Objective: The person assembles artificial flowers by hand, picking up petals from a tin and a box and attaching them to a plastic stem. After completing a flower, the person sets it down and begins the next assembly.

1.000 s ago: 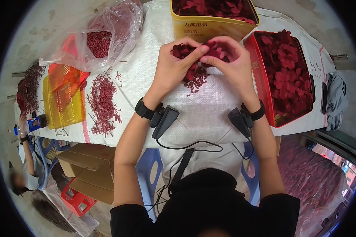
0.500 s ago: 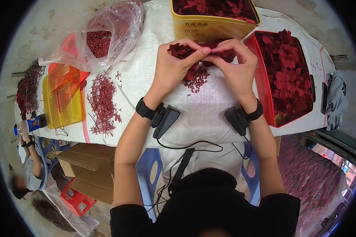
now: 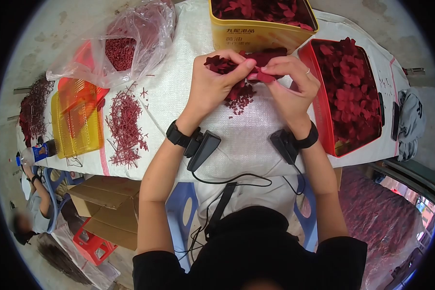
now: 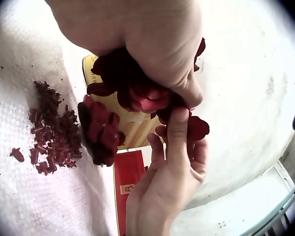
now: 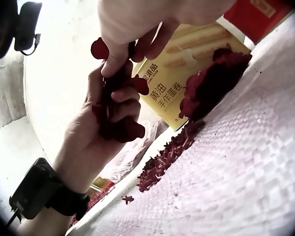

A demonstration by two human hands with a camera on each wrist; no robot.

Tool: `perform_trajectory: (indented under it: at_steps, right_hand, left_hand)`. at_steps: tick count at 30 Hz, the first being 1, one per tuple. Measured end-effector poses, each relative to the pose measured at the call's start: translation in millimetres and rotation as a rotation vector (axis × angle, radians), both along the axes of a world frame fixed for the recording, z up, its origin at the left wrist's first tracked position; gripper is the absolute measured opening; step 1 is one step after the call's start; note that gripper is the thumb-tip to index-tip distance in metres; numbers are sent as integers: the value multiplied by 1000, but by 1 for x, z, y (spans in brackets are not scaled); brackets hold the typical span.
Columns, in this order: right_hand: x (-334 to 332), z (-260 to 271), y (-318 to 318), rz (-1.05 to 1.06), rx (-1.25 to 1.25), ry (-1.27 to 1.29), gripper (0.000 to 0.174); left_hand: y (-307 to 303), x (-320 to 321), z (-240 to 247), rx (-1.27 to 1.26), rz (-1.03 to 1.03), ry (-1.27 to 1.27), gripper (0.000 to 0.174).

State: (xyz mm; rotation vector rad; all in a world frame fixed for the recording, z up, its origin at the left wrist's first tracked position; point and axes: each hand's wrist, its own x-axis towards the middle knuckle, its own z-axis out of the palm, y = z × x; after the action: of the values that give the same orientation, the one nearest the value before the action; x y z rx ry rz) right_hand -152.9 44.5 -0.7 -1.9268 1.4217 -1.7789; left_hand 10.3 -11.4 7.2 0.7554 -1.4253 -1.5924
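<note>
Dark red artificial flowers [image 4: 120,73] bunch up in my left hand [image 3: 209,87], its thumb and fingers curled round them. With thumb and fingertips, my right hand [image 3: 297,87] pinches a small red flower [image 4: 198,129] right beside the left thumb. The fingertips of both hands meet in the head view. Below them on the white woven cloth lies a small heap of dark red bits [image 3: 239,102]. A pile of stacked red flowers [image 5: 206,88] sits beside that heap, mostly hidden by the hands in the head view.
A yellow tin [image 3: 256,38] of red flowers stands behind the hands, a red tin [image 3: 324,121] of flowers to the right. Leftward are a heap of red stems [image 3: 125,125], a clear plastic bag [image 3: 152,43] of red bits and a yellow basket [image 3: 63,130]. Another person sits far left.
My right hand has shifted slightly right and turned, its fingers straightening, and a small red flower now shows at its fingertips. The left hand keeps its place. The far-left person's arm has moved.
</note>
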Motion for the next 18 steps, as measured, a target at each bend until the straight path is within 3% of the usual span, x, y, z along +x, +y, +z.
perform_trajectory:
  at_steps: [18]
  right_hand:
    - [4,4,1,84,22,-106,19]
  left_hand:
    - [-4,7,4,-34,-98,16,9]
